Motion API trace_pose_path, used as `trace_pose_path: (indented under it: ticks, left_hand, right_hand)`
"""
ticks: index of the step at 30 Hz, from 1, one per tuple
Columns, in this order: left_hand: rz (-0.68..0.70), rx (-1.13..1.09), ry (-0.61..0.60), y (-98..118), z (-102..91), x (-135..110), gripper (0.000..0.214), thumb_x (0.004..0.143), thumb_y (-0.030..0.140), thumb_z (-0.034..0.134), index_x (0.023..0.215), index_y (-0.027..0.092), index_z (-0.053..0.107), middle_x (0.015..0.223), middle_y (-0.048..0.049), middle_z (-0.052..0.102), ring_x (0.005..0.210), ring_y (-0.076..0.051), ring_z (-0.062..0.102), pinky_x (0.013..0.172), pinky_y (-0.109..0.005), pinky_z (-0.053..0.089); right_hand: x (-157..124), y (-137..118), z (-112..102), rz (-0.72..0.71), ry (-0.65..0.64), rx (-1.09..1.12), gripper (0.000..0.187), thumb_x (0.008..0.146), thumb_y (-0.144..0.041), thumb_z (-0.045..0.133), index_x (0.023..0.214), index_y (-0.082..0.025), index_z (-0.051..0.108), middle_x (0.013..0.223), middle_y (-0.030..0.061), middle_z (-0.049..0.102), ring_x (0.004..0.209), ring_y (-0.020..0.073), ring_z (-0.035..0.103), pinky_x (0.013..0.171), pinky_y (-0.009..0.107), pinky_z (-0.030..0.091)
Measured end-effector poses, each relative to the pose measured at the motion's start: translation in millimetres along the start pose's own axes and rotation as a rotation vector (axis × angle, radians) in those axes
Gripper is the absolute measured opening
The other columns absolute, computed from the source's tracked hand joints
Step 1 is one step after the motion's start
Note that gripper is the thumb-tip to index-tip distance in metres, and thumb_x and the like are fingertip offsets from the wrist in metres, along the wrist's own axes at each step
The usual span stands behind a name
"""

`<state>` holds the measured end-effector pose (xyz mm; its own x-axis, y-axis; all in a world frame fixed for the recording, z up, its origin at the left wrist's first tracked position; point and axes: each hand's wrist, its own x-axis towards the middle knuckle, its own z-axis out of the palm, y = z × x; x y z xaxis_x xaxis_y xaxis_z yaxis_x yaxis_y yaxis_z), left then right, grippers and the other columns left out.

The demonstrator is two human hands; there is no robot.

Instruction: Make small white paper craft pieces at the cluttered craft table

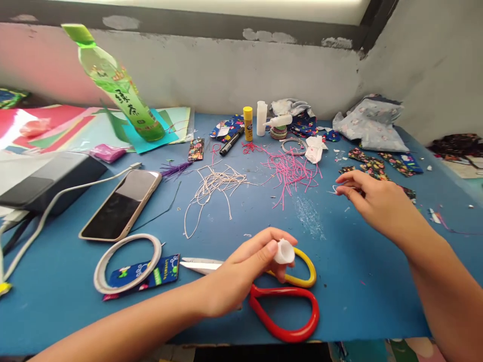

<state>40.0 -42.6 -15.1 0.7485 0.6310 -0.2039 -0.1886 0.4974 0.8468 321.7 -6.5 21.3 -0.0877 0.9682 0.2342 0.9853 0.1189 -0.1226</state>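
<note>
My left hand is closed around a small white hollow piece, its round opening turned toward me. Beneath that hand lies a pair of scissors with a red handle loop and a yellow one, the blades pointing left. Farther right, my right hand hovers over the table with thumb and forefinger pinched together. A thin whitish sliver sticks out at those fingertips, too small to name. Patterned fabric scraps lie just behind the right hand.
Cream strings and pink strings lie mid-table. Behind them stand a glue stick, a white bottle and a marker. A phone, a tape roll and a green tea bottle are on the left.
</note>
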Motion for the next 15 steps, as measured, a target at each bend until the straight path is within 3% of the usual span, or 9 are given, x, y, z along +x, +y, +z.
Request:
trace_pose_path:
  ticks: [4, 9, 13, 15]
  left_hand:
    - [-0.041, 0.035, 0.008, 2.0, 0.8, 1.9, 0.045, 0.091, 0.058, 0.046, 0.103, 0.016, 0.054, 0.073, 0.0031, 0.043, 0.067, -0.011, 0.039, 0.065, -0.025, 0.035]
    - [-0.027, 0.086, -0.026, 9.7, 2.9, -3.4, 0.039, 0.09, 0.055, 0.051, 0.103, 0.018, 0.048, 0.078, 0.004, 0.04, 0.068, -0.01, 0.039, 0.065, -0.025, 0.033]
    - [0.006, 0.134, -0.079, 14.1, 3.5, -5.4, 0.04, 0.088, 0.053, 0.056, 0.105, 0.017, 0.054, 0.079, 0.003, 0.046, 0.069, -0.011, 0.04, 0.066, -0.024, 0.034]
    - [-0.012, 0.079, -0.085, 14.1, 4.3, -4.3, 0.04, 0.083, 0.048, 0.064, 0.106, 0.017, 0.057, 0.08, 0.0024, 0.05, 0.071, -0.01, 0.043, 0.068, -0.023, 0.037]
  right_hand:
    - [20.7, 20.6, 8.6, 0.137, -0.057, -0.15, 0.02, 0.09, -0.029, 0.049, 0.093, -0.018, 0.065, 0.075, 0.0089, 0.073, 0.064, 0.0244, 0.066, 0.051, 0.03, 0.036]
    - [30.2, 28.0, 22.1, 0.031, -0.163, -0.135, 0.017, 0.086, -0.026, 0.057, 0.081, -0.019, 0.071, 0.077, 0.0058, 0.074, 0.067, 0.0201, 0.066, 0.057, 0.029, 0.042]
    - [23.2, 7.9, 11.9, -0.032, -0.061, -0.114, 0.019, 0.088, -0.022, 0.055, 0.089, -0.015, 0.072, 0.1, 0.0119, 0.072, 0.092, 0.0267, 0.066, 0.077, 0.038, 0.047]
    - [11.5, -14.2, -1.1, -0.092, 0.014, -0.053, 0.019, 0.092, -0.024, 0.052, 0.096, -0.016, 0.07, 0.103, 0.0098, 0.072, 0.097, 0.0239, 0.065, 0.084, 0.038, 0.048]
